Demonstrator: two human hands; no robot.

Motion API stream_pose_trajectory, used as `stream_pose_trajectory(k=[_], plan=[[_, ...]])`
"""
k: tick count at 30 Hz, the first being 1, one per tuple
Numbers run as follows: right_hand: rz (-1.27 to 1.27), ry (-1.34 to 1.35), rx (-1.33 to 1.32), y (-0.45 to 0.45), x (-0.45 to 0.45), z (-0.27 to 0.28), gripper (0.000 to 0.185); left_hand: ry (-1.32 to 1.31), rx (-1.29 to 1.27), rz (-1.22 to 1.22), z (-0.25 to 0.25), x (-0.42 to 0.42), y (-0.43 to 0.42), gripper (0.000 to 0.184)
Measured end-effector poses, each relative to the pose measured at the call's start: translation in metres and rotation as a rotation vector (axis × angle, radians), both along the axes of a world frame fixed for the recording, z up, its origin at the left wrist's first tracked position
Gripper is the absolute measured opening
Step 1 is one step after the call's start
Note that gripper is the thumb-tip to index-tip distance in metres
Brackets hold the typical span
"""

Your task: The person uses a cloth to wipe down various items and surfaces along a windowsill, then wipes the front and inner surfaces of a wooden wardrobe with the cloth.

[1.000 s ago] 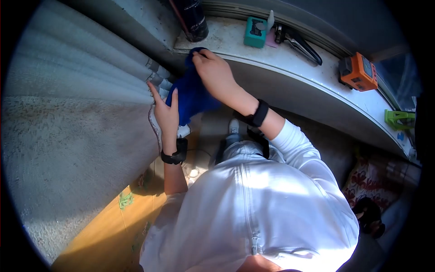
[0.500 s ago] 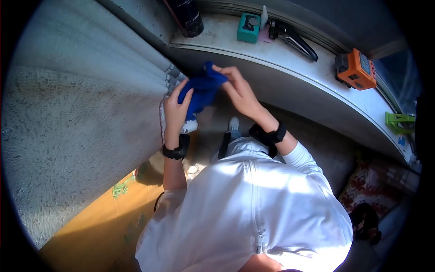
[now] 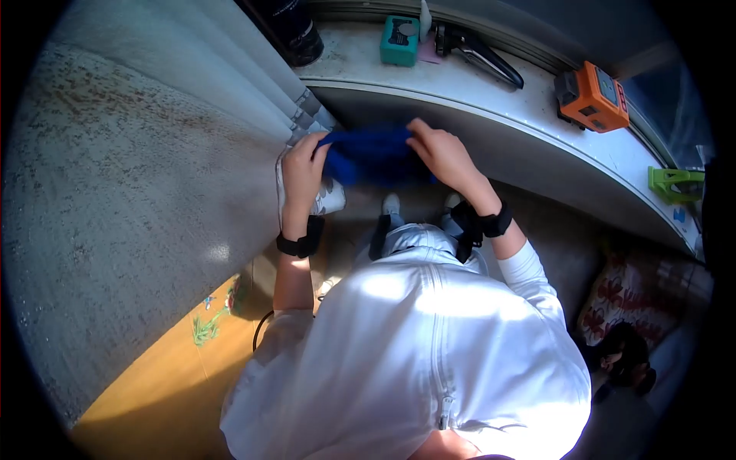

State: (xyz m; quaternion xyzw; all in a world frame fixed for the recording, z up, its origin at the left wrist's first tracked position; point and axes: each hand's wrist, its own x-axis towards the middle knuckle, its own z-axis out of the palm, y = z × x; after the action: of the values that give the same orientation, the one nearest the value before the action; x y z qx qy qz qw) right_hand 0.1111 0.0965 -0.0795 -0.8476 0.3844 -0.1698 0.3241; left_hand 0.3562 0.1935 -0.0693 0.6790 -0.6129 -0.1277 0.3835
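A blue cloth is stretched between my two hands, in front of my body and above my feet. My left hand pinches its left end between thumb and fingers. At the upper right corner, my right hand grips the cloth with fingers closed. The lower part of the cloth hangs loose and is blurred, so its exact kind does not show. Each wrist wears a black band.
A windowsill curves across the top, bearing a dark can, a teal box, a black-handled tool, an orange device and a green clamp-like item. A grey curtain hangs at left. A patterned cushion lies at right.
My right hand has moved to the right, away from my left hand. The blue cloth, bunched before, is now spread wide between them. The view has shifted slightly.
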Motion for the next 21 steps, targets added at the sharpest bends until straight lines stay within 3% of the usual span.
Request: stream_pose_trajectory(k=[8, 12, 13, 17, 21], plan=[[-0.220, -0.279, -0.274, 0.004, 0.020, 0.006, 0.013, -0.056, -0.015, 0.113, -0.019, 0.014, -0.006, 0.016], [-0.116, -0.110, -0.029, -0.001, 0.016, 0.002, 0.013, 0.028, 0.041, 0.106, -0.017, 0.014, -0.005, 0.017], [-0.167, -0.244, 0.031, 0.000, 0.017, 0.005, 0.015, 0.004, 0.033, 0.095, -0.024, 0.017, -0.005, 0.017], [-0.007, 0.078, -0.070, -0.003, 0.032, -0.025, 0.016, 0.015, 0.090, 0.103, -0.025, 0.019, -0.002, 0.018], [-0.248, -0.551, 0.327, -0.002, 0.037, -0.011, 0.020, 0.037, 0.061, 0.144, -0.033, 0.022, -0.003, 0.017]])
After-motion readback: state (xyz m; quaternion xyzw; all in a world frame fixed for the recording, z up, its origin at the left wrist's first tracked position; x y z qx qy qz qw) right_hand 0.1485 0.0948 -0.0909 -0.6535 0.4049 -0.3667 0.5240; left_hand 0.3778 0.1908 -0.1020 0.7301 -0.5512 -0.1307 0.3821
